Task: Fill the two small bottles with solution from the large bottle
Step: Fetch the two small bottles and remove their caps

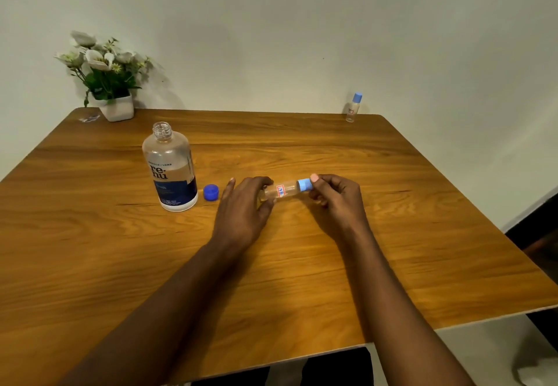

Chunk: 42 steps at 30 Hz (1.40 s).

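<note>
Head view: left hand (244,207) grips the base end of 1 small bottle (282,191), held sideways over the table (302,280); right hand (338,201) pinches its light-blue cap (305,185) between thumb and curled fingers. Uncapped large bottle (170,171) stands upright left of the hands, partly full, dark-blue cap (210,192) just beside it. Capped 2nd small bottle (352,108) stands at far right edge. White flower pot (116,108) at far left corner

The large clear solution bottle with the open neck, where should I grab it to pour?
Probably round the mid-body of the large clear plastic bottle, at the label, coming from its near side. It stands upright and uncapped, so keep it level; the wide cylinder suits a wrap.
</note>
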Each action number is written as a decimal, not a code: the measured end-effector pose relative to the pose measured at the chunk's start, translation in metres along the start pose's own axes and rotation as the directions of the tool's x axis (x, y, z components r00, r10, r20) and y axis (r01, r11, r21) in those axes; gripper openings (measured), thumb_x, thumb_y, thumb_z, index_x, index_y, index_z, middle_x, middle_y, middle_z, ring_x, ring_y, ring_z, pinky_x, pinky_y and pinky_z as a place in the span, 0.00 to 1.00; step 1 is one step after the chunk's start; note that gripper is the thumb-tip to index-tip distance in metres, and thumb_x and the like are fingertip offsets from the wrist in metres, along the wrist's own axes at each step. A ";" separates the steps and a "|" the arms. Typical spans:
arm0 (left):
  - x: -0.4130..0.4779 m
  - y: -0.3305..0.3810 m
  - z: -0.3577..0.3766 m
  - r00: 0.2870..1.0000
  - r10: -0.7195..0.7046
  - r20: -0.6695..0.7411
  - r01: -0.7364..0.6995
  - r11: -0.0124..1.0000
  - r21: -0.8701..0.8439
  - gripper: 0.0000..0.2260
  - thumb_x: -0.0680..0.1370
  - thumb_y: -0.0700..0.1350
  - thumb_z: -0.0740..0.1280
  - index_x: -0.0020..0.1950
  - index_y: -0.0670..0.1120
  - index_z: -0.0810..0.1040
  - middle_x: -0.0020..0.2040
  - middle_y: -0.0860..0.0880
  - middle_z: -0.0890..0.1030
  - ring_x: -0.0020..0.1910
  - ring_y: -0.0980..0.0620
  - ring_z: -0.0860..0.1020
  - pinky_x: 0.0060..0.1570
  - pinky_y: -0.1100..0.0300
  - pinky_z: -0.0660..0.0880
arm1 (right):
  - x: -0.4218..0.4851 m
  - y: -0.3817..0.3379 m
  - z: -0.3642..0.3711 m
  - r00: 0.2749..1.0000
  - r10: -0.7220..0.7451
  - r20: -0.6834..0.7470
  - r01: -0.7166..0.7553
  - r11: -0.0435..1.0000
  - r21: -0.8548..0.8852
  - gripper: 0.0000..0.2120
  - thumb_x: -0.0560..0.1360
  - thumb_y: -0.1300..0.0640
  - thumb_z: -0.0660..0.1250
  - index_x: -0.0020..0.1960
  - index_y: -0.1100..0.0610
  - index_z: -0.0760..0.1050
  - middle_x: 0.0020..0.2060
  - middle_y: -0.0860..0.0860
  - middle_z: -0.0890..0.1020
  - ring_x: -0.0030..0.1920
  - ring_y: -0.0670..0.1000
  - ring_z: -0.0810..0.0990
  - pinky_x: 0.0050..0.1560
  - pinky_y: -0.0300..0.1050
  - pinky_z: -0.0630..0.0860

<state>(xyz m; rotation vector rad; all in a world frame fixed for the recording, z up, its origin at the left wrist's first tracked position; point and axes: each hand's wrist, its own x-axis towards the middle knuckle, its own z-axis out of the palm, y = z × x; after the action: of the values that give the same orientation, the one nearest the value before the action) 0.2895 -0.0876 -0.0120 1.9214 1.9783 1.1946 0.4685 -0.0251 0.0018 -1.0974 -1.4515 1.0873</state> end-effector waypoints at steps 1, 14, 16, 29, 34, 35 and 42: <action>-0.001 -0.002 -0.002 1.000 -0.003 -0.006 0.002 0.999 -0.039 0.15 0.76 0.46 0.70 0.62 0.49 0.75 0.56 0.50 0.79 0.57 0.53 0.76 0.67 0.51 0.66 | 0.000 0.000 0.001 1.000 -0.005 0.025 0.006 1.000 -0.025 0.08 0.77 0.57 0.69 0.47 0.62 0.82 0.33 0.53 0.81 0.32 0.40 0.76 0.36 0.33 0.72; 0.001 -0.006 -0.004 0.993 -0.100 0.055 0.112 0.949 -0.294 0.15 0.74 0.39 0.71 0.60 0.48 0.79 0.51 0.55 0.79 0.47 0.70 0.74 0.44 0.81 0.67 | -0.002 0.006 0.002 0.988 -0.036 0.149 0.068 0.974 -0.214 0.10 0.79 0.52 0.65 0.45 0.54 0.83 0.32 0.45 0.80 0.33 0.42 0.75 0.37 0.41 0.70; 0.002 -0.007 -0.004 0.992 -0.092 0.081 0.111 0.956 -0.270 0.15 0.74 0.39 0.71 0.61 0.48 0.79 0.50 0.56 0.79 0.47 0.69 0.74 0.44 0.81 0.67 | -0.002 0.007 0.000 0.983 -0.060 0.171 0.098 0.970 -0.221 0.11 0.80 0.52 0.64 0.43 0.55 0.82 0.31 0.46 0.78 0.32 0.42 0.72 0.35 0.42 0.68; 0.003 -0.007 -0.011 0.973 -0.144 0.182 0.204 0.904 -0.376 0.10 0.80 0.45 0.63 0.60 0.49 0.78 0.41 0.52 0.83 0.42 0.62 0.81 0.46 0.65 0.73 | -0.002 0.005 0.007 0.985 -0.019 0.170 0.022 1.000 -0.015 0.10 0.77 0.62 0.68 0.58 0.58 0.80 0.39 0.50 0.81 0.37 0.40 0.77 0.39 0.37 0.73; 0.002 -0.009 -0.009 0.978 -0.136 0.155 0.184 0.916 -0.357 0.10 0.80 0.44 0.63 0.60 0.49 0.77 0.42 0.53 0.82 0.43 0.60 0.81 0.48 0.62 0.76 | -0.001 -0.004 0.006 0.997 0.072 0.036 -0.072 0.997 -0.013 0.12 0.79 0.49 0.65 0.54 0.56 0.80 0.35 0.51 0.79 0.33 0.46 0.75 0.29 0.39 0.70; 0.002 -0.010 -0.009 0.979 -0.134 0.153 0.181 0.916 -0.358 0.10 0.80 0.44 0.63 0.60 0.49 0.77 0.42 0.53 0.82 0.43 0.60 0.81 0.49 0.61 0.77 | 0.000 -0.003 0.006 0.996 0.089 0.023 -0.089 0.996 -0.006 0.15 0.80 0.48 0.64 0.51 0.59 0.80 0.33 0.52 0.78 0.31 0.47 0.73 0.26 0.40 0.68; 0.002 -0.008 -0.009 0.982 -0.116 0.151 0.161 0.928 -0.336 0.10 0.80 0.43 0.64 0.60 0.48 0.77 0.44 0.52 0.82 0.44 0.57 0.81 0.51 0.54 0.78 | 0.004 0.006 0.005 0.988 0.082 0.128 -0.093 0.992 0.081 0.03 0.77 0.64 0.68 0.48 0.59 0.80 0.36 0.57 0.80 0.34 0.51 0.77 0.30 0.44 0.73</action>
<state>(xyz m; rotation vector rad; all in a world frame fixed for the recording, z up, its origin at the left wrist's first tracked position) 0.2777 -0.0889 -0.0100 1.6129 1.6733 1.2483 0.4638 -0.0208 -0.0040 -1.0555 -1.4502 1.2891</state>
